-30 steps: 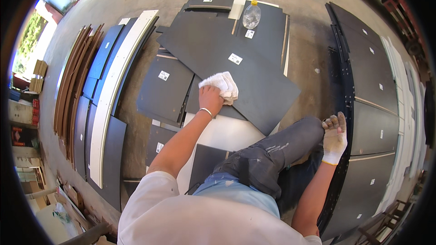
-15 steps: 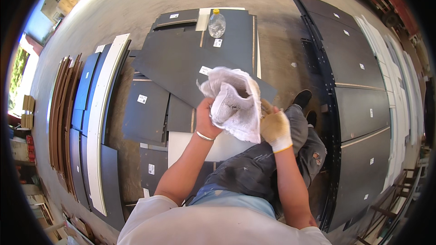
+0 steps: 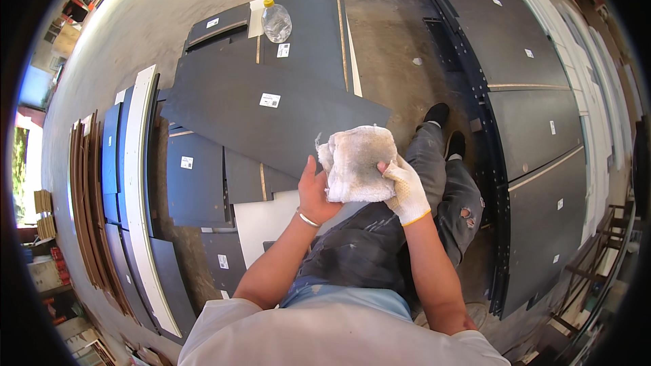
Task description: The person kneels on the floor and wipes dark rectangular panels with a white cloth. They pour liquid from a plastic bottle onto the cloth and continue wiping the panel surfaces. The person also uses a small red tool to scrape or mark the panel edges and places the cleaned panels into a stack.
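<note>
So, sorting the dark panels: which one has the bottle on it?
The far panel, beyond the big labelled panel; the clear bottle lies on it.

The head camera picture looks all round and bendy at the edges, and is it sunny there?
In the head view, the fisheye lens bows the dark panels near the black rim; bright sun lights the concrete floor, the cloth between both hands is sharp, and the plastic bottle glints.
</note>
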Demonstrator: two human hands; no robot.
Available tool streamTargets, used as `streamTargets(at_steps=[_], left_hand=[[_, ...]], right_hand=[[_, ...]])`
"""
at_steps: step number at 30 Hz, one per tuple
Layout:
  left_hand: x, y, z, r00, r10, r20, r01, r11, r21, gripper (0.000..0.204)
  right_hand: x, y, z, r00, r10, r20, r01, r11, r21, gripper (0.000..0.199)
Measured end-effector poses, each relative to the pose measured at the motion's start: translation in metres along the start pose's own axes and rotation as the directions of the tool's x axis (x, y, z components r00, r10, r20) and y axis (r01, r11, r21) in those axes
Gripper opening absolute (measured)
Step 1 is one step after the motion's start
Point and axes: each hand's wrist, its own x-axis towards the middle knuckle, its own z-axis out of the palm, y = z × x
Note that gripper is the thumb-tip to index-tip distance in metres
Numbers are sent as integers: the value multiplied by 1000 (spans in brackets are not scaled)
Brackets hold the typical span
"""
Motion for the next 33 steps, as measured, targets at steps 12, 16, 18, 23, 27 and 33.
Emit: streamTargets(at_steps=[12,16,18,23,27,33], left_hand=[[14,63,30,995,-58,-83,101,630,770,68],[15,49,57,982,178,-60,-141,910,391,52],[23,33,68,949,314,-13,-312,945,97,47],[19,-1,77,913,379,-149,-265,831,489,52],[2,-10,71,851,522,-54,-208,430,879,48],[-26,46,0,973,76,216,-201,-173,964,36]], right_hand=[[21,-65,0,944,33,329,34,980,-198,68],[20,-45,12,968,-213,130,128,872,473,79],[9,-14,24,945,-99,313,9,960,279,107],[10,35,26,908,-132,398,31,968,250,120],[36,28,11,962,-5,273,-85,944,319,104],[52,2,-23,995,17,103,-47,953,300,55]])
